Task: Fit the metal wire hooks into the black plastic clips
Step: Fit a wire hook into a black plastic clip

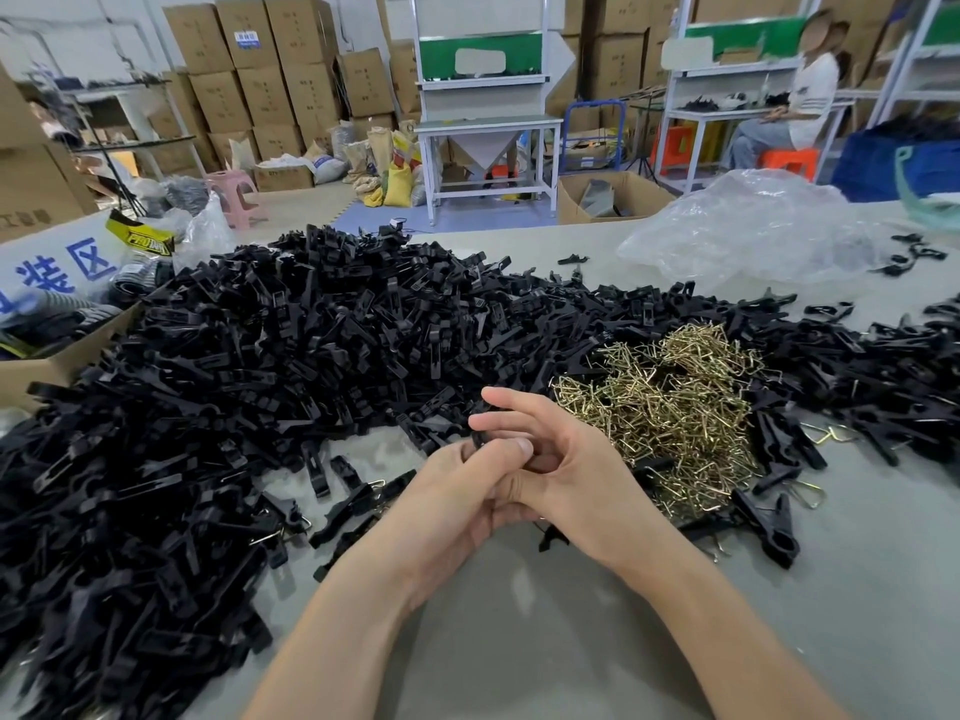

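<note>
Both hands work one black clip [480, 434] just left of the heap of wire hooks [670, 413]

The left hand [452, 506] curls thumb and fingers round it; the right hand [566, 480] pinches it with half-bent fingers, likely bracing it for a hook, though none shows. The pile of loose clips [260, 356] lies further left, within reach

honestly the black clip [479, 439] is mostly buried between the left hand [452, 506] and right hand [566, 475], and the clip pile [249, 366] left of the grip runs off frame.
</note>
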The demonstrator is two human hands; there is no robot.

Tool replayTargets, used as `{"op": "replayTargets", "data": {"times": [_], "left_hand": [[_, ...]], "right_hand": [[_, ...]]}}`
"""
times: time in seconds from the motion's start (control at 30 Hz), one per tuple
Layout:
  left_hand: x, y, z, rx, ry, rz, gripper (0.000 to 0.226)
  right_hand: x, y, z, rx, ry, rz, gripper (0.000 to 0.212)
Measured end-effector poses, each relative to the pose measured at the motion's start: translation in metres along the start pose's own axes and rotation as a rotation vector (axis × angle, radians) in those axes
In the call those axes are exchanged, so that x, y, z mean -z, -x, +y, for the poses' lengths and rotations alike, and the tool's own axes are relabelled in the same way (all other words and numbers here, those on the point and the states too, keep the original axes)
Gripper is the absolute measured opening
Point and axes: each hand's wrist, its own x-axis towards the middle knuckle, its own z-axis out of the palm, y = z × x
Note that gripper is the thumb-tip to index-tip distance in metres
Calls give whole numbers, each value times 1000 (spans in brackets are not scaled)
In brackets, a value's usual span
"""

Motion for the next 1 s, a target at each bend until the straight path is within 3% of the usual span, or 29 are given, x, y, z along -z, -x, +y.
{"op": "replayTargets", "data": {"times": [0.53, 0.7, 0.77, 0.9, 1.0], "left_hand": [[-12, 1, 1, -17, 116, 103, 18], [-15, -1, 3, 32, 180, 125, 32], [-14, -1, 5, 51, 228, 124, 48], [-7, -2, 5, 85, 254, 104, 79], [-5, -3, 4, 101, 258, 190, 80]], "right_hand": [[-1, 1, 2, 12, -12, 14, 42], [-3, 0, 0, -22, 29, 13, 26], [-3, 0, 0, -6, 22, 29, 23], [-1, 0, -2, 41, 16, 151, 20], [2, 2, -8, 52, -72, 239, 15]]}}
